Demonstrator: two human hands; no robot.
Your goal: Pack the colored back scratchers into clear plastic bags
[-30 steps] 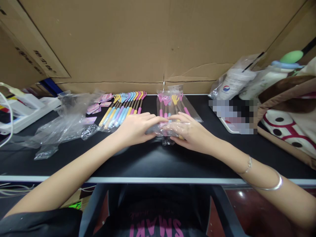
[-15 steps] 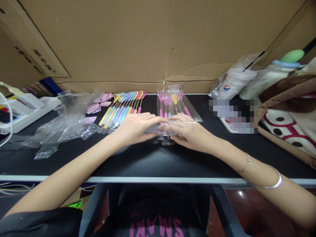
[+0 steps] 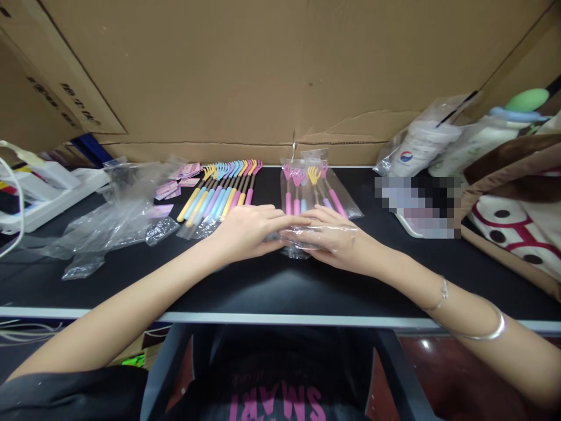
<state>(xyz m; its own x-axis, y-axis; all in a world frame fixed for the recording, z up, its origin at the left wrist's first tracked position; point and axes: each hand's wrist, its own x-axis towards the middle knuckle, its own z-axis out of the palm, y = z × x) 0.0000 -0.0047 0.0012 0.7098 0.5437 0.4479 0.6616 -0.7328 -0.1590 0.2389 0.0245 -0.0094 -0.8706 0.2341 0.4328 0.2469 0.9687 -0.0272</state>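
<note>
Head view, near edge: pale table edge point(image 3: 280, 319) runs under both forearms; black tabletop point(image 3: 263, 286) leaves room before the hands.
Left hand point(image 3: 249, 231): fingers together, tips now overlapping the right fingers; pinching or not, cannot tell.
Right hand point(image 3: 337, 245): fingers loosely spread, clear film point(image 3: 322, 235) over its back; the new overlap suggests both work one film.
Claw-ended sticks: bagged ones point(image 3: 336, 203) just beyond the hands; stick row point(image 3: 219, 200) leftward.
Far limit: cardboard wall point(image 3: 210, 76).

The black table point(image 3: 263, 286) bears scratchers point(image 3: 213, 202), cards point(image 3: 168, 189) and plastic bags point(image 3: 127, 204).
</note>
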